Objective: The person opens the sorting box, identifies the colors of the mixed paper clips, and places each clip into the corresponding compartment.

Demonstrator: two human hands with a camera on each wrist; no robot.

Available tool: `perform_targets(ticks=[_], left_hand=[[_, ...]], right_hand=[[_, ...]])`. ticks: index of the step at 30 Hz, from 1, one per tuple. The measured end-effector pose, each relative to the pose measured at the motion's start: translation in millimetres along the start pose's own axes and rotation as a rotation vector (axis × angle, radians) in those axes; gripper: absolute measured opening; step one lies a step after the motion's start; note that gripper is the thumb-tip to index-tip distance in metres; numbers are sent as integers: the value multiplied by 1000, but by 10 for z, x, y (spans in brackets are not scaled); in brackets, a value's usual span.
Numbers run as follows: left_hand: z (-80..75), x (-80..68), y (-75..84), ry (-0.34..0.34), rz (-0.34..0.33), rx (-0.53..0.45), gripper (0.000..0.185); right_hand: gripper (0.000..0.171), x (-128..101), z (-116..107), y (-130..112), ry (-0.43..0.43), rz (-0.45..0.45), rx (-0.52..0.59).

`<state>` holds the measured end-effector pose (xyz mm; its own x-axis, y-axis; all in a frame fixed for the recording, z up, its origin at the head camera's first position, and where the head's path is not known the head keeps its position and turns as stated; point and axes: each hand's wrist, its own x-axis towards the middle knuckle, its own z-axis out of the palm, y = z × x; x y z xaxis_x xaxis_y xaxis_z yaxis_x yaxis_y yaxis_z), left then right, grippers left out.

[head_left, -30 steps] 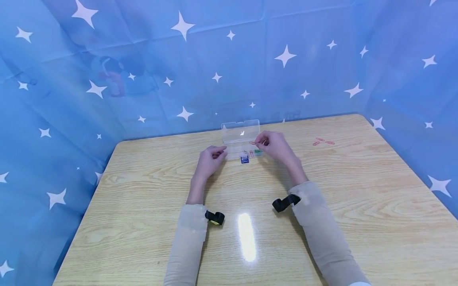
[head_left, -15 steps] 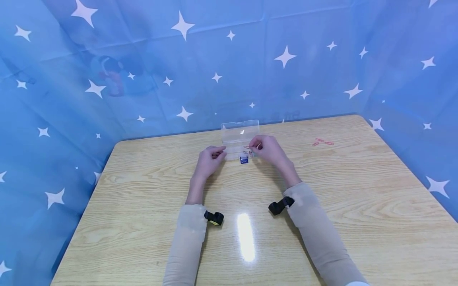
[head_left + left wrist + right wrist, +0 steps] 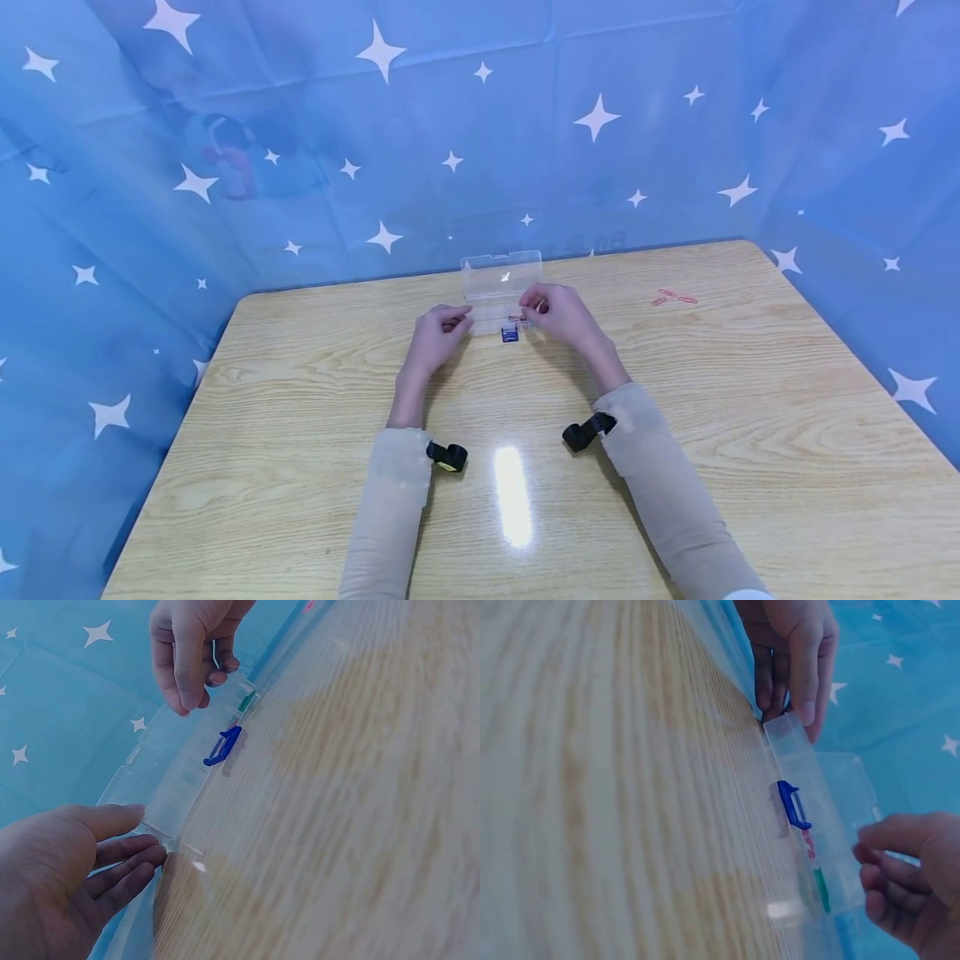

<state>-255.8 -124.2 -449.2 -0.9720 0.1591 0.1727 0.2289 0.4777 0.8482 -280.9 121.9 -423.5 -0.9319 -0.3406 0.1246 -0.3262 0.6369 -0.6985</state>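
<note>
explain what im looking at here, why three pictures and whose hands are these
These are one person's two bare hands, filmed by three worn cameras. The wide picture comes from a head camera looking down at a wooden table; the close ones come from cameras strapped on each wrist. On the table stands a clear plastic compartment box with its lid open, a blue clip at its front edge. The left hand touches the box's left end with straight fingers. The right hand is over the box and pinches a thin wire paper clip. A few red paper clips lie loose to the right.
</note>
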Motion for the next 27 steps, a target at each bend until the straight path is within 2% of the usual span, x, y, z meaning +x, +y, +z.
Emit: perform_targets(ticks=[16,27], left_hand=[[15,18,-12,2,-10,20,29],[21,5,-6,15,-5,15,29]], right_hand=[[18,-67,-156,59,7,14,-19],[19,-160,-313,213,18,17,-45]])
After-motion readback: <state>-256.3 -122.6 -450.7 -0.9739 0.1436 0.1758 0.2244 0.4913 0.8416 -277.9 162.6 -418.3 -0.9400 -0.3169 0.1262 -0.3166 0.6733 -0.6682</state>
